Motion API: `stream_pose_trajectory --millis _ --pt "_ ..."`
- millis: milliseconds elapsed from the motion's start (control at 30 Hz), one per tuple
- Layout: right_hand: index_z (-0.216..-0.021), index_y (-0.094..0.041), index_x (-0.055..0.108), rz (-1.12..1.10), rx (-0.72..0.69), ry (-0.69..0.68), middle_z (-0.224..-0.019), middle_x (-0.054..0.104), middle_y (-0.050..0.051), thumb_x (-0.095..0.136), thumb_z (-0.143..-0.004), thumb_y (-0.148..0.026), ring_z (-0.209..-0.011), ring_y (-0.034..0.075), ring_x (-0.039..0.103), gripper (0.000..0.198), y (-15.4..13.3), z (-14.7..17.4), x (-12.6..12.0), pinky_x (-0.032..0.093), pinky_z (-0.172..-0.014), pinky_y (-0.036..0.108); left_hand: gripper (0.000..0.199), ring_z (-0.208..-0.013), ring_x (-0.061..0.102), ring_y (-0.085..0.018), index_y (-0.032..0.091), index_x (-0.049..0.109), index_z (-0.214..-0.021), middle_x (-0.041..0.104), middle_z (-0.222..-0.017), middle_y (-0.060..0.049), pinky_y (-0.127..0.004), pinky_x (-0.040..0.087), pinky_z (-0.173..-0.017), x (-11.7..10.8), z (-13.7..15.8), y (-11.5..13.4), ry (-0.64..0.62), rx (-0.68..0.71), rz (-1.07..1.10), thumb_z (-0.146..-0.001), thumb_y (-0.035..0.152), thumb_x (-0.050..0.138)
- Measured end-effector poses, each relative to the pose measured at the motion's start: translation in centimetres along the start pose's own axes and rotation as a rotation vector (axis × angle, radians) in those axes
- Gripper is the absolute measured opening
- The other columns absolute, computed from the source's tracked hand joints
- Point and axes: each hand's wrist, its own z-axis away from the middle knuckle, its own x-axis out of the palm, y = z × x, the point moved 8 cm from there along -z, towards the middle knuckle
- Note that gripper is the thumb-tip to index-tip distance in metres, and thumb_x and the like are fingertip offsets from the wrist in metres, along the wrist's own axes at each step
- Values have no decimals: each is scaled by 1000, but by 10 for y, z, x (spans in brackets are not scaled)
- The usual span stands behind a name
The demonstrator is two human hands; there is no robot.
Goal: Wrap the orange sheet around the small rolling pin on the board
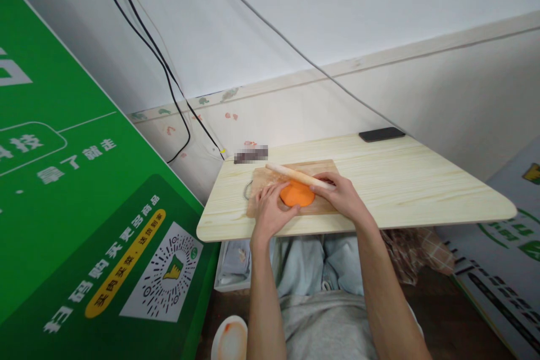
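Observation:
A flat, round sheet of orange dough [297, 194] lies on a wooden board [327, 169] near the table's front edge. My left hand [272, 205] holds the dough by its left side, with the thumb along the near rim and the fingers at the far left. In my right hand [340, 194] is the right end of a pale wooden rolling pin [291, 172]. The pin slants across the far side of the dough, its other end pointing to the far left. Whether the pin presses on the dough, I cannot tell.
A black phone [382, 134] lies at the table's [422, 180] back right. A metal handle [247, 190] sticks out left of the board. Below the table are a white drawer or bin [232, 284] and a stained white bowl [230, 340]. A green panel [139, 208] stands left.

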Motion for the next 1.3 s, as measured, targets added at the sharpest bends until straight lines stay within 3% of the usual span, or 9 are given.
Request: stream_pose_trajectory --millis 100,333,700,833,933,1033,1133,1200,1300 --pt "-109 -26 85 -7 -6 4 -106 86 6 82 -88 -38 -101 30 78 24 0 0 -1 61 -98 44 62 -143 59 -35 32 73 -142 70 -153 -10 -54 42 -124 -2 1 1 42 7 -50 -82 29 91" --pt "-109 -24 84 -33 7 7 -109 86 7 82 -89 -40 -104 30 78 26 2 1 -1 61 -100 45 85 -133 60 -41 29 68 -150 72 -134 -15 -57 41 -121 1 2 3 110 -59 -189 -76 63 95" --pt "-112 -25 86 -41 3 -10 -108 87 7 82 -90 -42 -103 31 79 28 0 2 -1 62 -99 46 79 -140 63 -37 31 67 -148 76 -145 -12 -55 44 -123 2 1 -1 61 -13 -56 -79 52 98" --pt "-110 -26 87 -54 25 -9 -111 88 7 84 -88 -43 -106 33 80 27 2 2 0 61 -103 48 47 -132 67 -32 28 72 -131 77 -132 -10 -50 49 -120 0 0 -6 133 9 40 -90 45 88" --pt "-109 -25 88 -73 43 -21 -112 88 7 86 -86 -43 -108 34 81 29 5 3 1 61 -105 49 22 -126 67 -31 24 71 -117 71 -121 -12 -50 52 -116 -7 0 -21 307 -102 68 -102 40 73" --pt "-110 -26 89 -81 51 -38 -115 88 8 88 -85 -42 -111 36 81 31 7 4 2 60 -107 51 39 -140 59 -34 21 65 -136 64 -138 -17 -54 48 -123 -9 1 -27 408 -140 37 -101 37 72" --pt "-110 -26 90 -65 40 -54 -115 88 8 89 -85 -39 -110 35 81 28 5 5 3 60 -109 51 55 -157 48 -35 24 56 -157 54 -163 -20 -56 42 -129 -7 1 -25 400 -127 4 -104 38 66" --pt "-109 -26 90 -35 18 -71 -115 88 8 90 -84 -35 -109 34 81 26 1 5 3 60 -107 49 55 -163 43 -36 27 55 -160 48 -173 -17 -57 39 -131 -5 0 -23 366 -133 -22 -107 38 62" --pt "-108 -27 90 30 -17 -87 -114 87 7 89 -85 -32 -107 32 80 23 -4 5 4 61 -103 44 44 -165 41 -37 31 66 -151 54 -173 -13 -62 36 -132 -1 -1 -20 292 -138 -51 -108 37 59"
